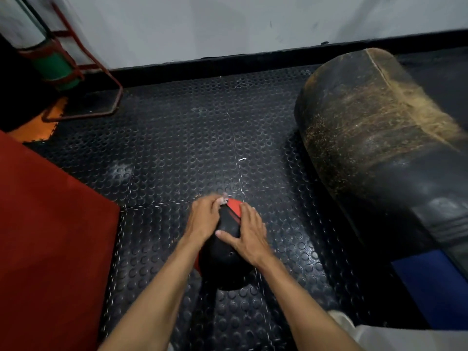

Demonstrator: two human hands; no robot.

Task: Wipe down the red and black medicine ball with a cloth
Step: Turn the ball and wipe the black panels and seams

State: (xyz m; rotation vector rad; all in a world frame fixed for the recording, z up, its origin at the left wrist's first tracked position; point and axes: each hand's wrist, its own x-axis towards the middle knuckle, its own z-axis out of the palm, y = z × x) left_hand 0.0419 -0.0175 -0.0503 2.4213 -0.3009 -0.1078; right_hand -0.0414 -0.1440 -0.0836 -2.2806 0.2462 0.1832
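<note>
1. Rubber studded floor (177,138) carries the medicine ball (225,257), near its front edge, directly below both hands.
2. Left hand (202,219) pinches a pale cloth (223,200) at the ball's far top; right hand (249,234) lies flat, fingers straight, steadying the right side.

**Medicine ball and cloth, mid-wipe**

The medicine ball (225,252) sits on the floor at about 6 o'clock in view, mostly black with a red panel showing at its 12 o'clock side. A small pale cloth (222,200) is bunched against the ball's top edge, around 11 o'clock.
</note>
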